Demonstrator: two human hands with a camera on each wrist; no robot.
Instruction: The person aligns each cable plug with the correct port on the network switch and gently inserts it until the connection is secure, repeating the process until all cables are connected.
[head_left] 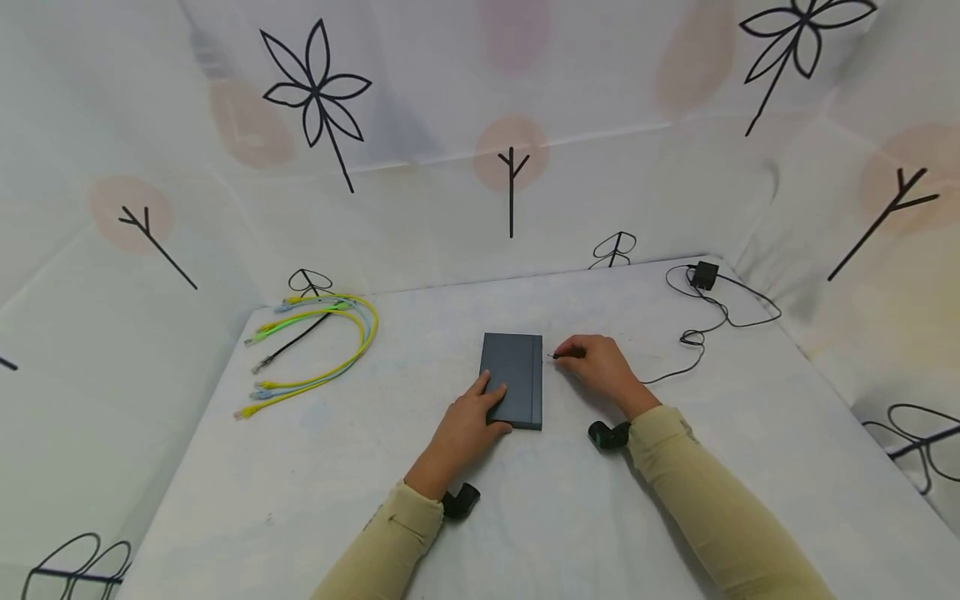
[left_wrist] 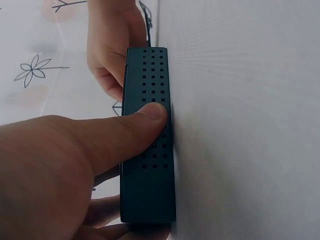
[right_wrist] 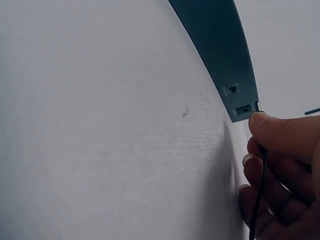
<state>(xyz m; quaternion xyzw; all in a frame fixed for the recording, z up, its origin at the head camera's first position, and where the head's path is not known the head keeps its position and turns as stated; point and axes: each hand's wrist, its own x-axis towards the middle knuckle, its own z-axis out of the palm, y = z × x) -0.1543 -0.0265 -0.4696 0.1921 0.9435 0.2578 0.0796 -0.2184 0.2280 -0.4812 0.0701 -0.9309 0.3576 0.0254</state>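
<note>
A flat dark grey network switch [head_left: 512, 379] lies on the white table. My left hand [head_left: 467, 419] grips its left near corner; in the left wrist view the thumb [left_wrist: 147, 115] presses on the vented side [left_wrist: 153, 75]. Just right of the switch, my right hand [head_left: 596, 367] pinches the barrel plug [head_left: 556, 357] of a thin black power cable. The right wrist view has the metal tip of the plug [right_wrist: 258, 106] close beside the end of the switch [right_wrist: 220, 45], near a small rectangular port [right_wrist: 243, 109] and a round hole [right_wrist: 233, 89].
Several network cables [head_left: 367, 329], yellow, blue, green and black, lie in a bent bundle at the back left. A black power adapter [head_left: 704, 275] sits at the back right, its looped cord [head_left: 692, 337] running toward my right hand. White patterned cloth walls enclose the table [head_left: 337, 500].
</note>
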